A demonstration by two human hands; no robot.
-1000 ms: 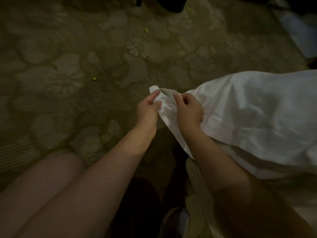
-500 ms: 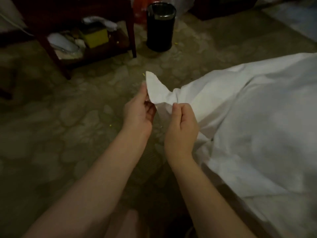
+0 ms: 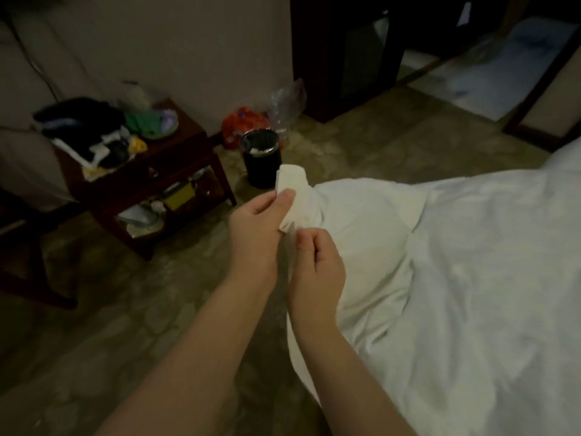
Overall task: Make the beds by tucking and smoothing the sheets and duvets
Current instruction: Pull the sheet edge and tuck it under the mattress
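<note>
Duvet corner (image 3: 290, 181) lifted higher; left hand (image 3: 254, 236), right hand (image 3: 318, 267) pinch edge over open carpet (image 3: 125, 316).

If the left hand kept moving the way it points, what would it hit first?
The left hand pinches the duvet corner; beyond it, probably the black bin, though depth is unclear.

Bin (image 3: 260, 158) between nightstand (image 3: 138, 171) and duvet (image 3: 456, 278).

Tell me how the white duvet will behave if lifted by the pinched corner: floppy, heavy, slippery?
Probably floppy: the duvet folds and creases, and its corner bends over above the left hand. Likely bulky rather than heavy: it puffs into soft mounds. Probably not slippery: pinches by that hand and the right hand hold it.
</note>
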